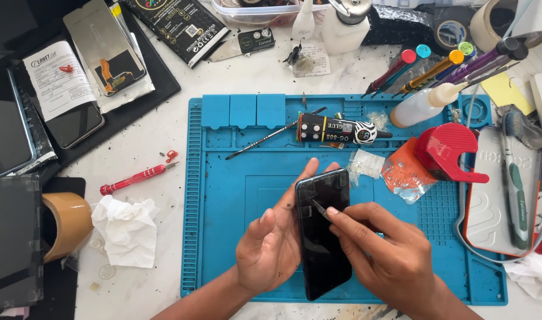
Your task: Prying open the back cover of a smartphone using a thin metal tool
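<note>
One black phone (323,234) cradled in the left hand (269,246); right hand (389,255) fingers pinch one thin tool (319,208), tip hard to see, over one blue mat (235,195).

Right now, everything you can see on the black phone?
The phone is a slim black slab with a glossy, dark face, lying face up and slightly tilted over the blue mat. The left hand cradles its left edge from beneath. The right hand presses a thin metal tool against its upper face.
</note>
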